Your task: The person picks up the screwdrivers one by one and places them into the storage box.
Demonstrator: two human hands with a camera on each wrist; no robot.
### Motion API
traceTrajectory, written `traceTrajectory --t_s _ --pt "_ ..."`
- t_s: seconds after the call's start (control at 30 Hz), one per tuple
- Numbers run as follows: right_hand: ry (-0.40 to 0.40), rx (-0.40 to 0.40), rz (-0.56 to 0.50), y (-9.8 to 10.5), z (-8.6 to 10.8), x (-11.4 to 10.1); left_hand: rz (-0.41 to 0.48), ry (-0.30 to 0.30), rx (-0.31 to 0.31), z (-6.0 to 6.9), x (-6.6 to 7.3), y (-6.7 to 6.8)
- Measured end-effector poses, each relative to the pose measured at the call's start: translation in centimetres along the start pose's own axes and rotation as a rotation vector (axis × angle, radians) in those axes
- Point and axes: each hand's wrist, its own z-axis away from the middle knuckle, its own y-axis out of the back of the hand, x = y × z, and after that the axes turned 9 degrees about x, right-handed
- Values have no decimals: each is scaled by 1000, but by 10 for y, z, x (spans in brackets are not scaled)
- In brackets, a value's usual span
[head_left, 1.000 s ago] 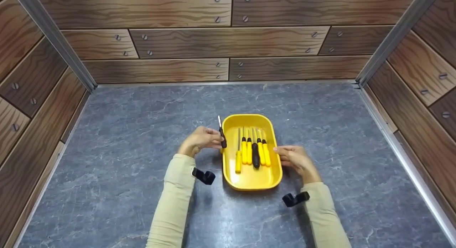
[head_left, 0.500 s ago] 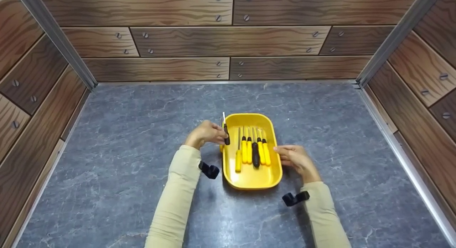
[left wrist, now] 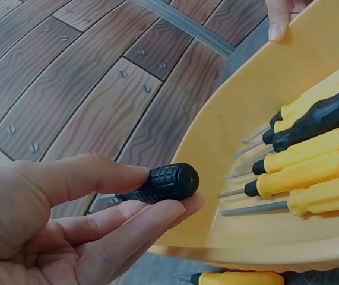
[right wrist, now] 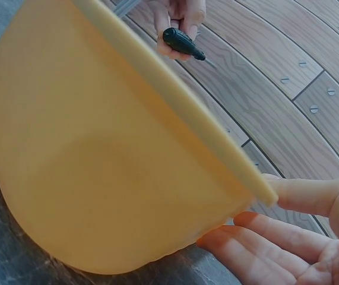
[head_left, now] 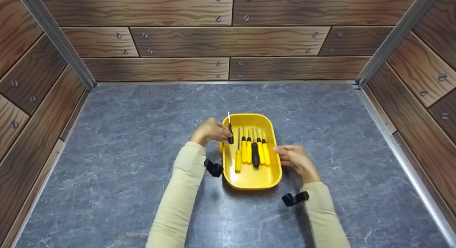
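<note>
A small black-handled screwdriver is pinched between the thumb and fingers of my left hand, above the left rim of a yellow tray. Its handle end faces the left wrist camera, and its thin metal shaft points away. Inside the tray lie several yellow-handled screwdrivers and one larger black-handled screwdriver, side by side with shafts pointing to the far end. My right hand grips the tray's right rim, thumb at the top edge and fingers against the outer wall, as the right wrist view shows.
Outside the tray's left wall lies another yellow-handled screwdriver, mostly hidden in the head view. The tray stands on a grey marbled tabletop. Wood-patterned panels with metal corner strips close off the back and sides.
My left hand has moved right and slightly away from me, carrying the small black screwdriver from beside the tray to over its left rim. The right hand and tray have stayed put.
</note>
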Motion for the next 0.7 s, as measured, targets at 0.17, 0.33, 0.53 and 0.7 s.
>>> traceTrajectory --t_s 0.17,0.33,0.53,0.7 --pt "2 1 0 0 1 -1 -19 1 0 -2 1 -4" --pt "-2 -6 -3 -1 2 -2 -25 5 0 -4 3 -9" --pt "-4 -13 -10 0 2 -3 -76 7 9 -8 8 -12" --pt "-4 -9 -7 0 2 -3 -178 10 21 -11 14 -15"
